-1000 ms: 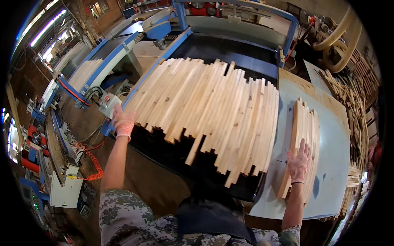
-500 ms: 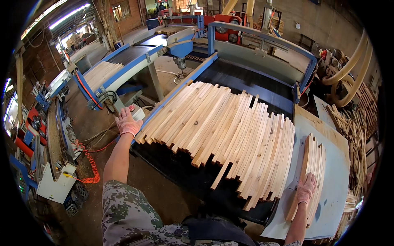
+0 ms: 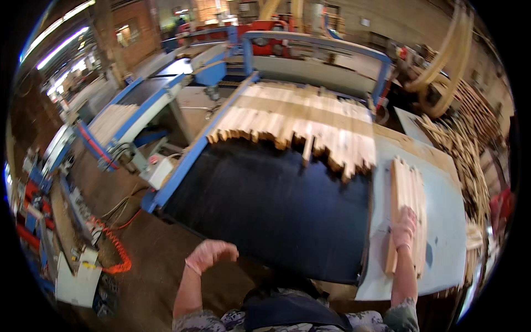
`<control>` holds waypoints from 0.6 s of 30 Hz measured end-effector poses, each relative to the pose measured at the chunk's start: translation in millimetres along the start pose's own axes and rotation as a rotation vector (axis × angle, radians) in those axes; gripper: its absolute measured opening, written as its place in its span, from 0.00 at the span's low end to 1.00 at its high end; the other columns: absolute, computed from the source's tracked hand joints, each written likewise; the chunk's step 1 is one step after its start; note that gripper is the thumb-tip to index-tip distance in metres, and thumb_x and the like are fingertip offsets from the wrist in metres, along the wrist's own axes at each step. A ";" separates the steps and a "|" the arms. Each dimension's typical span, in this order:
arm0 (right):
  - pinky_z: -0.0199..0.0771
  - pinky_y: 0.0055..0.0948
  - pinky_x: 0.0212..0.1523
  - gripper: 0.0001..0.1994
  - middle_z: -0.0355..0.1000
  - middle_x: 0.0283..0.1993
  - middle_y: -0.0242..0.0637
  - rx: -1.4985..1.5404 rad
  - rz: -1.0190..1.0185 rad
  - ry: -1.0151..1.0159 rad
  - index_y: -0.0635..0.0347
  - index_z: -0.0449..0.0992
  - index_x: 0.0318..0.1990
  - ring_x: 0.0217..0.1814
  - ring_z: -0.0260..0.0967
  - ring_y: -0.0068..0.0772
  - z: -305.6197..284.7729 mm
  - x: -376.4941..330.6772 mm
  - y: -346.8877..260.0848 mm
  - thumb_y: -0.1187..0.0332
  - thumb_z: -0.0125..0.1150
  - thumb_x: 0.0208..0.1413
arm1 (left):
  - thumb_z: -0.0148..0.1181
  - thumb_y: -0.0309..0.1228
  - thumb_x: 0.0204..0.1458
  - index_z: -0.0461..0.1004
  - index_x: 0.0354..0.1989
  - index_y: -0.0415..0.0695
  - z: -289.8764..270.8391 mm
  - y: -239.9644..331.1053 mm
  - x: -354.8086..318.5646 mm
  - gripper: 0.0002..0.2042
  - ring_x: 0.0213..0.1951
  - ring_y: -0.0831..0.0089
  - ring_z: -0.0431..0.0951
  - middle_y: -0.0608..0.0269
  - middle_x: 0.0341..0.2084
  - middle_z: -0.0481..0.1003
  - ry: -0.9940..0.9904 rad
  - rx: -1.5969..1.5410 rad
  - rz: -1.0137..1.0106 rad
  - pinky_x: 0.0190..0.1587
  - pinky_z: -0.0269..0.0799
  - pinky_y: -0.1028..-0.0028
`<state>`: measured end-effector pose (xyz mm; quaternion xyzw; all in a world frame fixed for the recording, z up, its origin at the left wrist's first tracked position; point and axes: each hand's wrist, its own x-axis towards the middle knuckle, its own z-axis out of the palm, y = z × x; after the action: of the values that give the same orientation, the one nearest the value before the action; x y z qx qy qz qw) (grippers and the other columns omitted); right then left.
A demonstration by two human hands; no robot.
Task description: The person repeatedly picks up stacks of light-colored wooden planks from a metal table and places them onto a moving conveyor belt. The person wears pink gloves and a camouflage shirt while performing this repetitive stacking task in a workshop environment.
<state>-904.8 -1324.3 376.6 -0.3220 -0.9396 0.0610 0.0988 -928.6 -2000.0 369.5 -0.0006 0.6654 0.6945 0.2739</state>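
My right hand (image 3: pixel 405 228), in a pink glove, rests on a small bundle of pale wooden strips (image 3: pixel 412 182) on the grey-blue side table (image 3: pixel 445 221). Its fingers lie over the top of the strips and do not span the bundle's width. Held in the air by the belt's near edge, my gloved left hand (image 3: pixel 213 254) is empty, its fingers slightly bent and a little blurred. Farther off, a wide layer of wooden strips (image 3: pixel 298 113) lies side by side on the black conveyor belt (image 3: pixel 265 210), its far end close to the blue-framed gate (image 3: pixel 318 37).
A control box (image 3: pixel 160 170) with a red button stands left of the belt. Beyond it is another conveyor (image 3: pixel 119 119) carrying strips. Scrap wood (image 3: pixel 462 160) is heaped at the right, below thick hoses (image 3: pixel 442 72). A coiled orange air hose (image 3: pixel 116 252) hangs at the lower left.
The layer of strips has moved away along the belt, baring its near part. My left hand has come from the control box toward my body. My right hand stays on the bundle.
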 end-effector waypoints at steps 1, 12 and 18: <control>0.56 0.46 0.81 0.34 0.65 0.77 0.49 -0.018 -0.022 0.003 0.60 0.69 0.73 0.81 0.57 0.55 -5.8 0.1 -3.2 0.59 0.68 0.60 | 0.57 0.28 0.63 0.85 0.45 0.33 21.3 -26.0 -4.2 0.13 0.45 0.62 0.86 0.53 0.41 0.85 0.011 -0.116 -0.212 0.53 0.82 0.64; 0.54 0.49 0.83 0.36 0.61 0.80 0.46 -0.038 0.019 0.009 0.56 0.66 0.75 0.83 0.54 0.54 18.4 6.7 21.6 0.59 0.68 0.61 | 0.61 0.37 0.63 0.84 0.54 0.41 38.9 -366.8 -71.0 0.17 0.54 0.59 0.84 0.52 0.48 0.85 0.155 0.437 -0.978 0.55 0.80 0.58; 0.52 0.48 0.83 0.37 0.60 0.81 0.45 -0.030 0.012 -0.017 0.56 0.65 0.76 0.84 0.53 0.54 17.5 5.9 14.7 0.58 0.68 0.60 | 0.60 0.41 0.65 0.83 0.57 0.46 47.4 -395.8 -116.4 0.18 0.54 0.60 0.83 0.56 0.49 0.84 0.134 0.383 -1.079 0.55 0.79 0.56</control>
<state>-904.6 -1310.1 357.8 -0.3286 -0.9393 0.0500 0.0854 -661.5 -2014.3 51.9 -0.3344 0.7004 0.3221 0.5421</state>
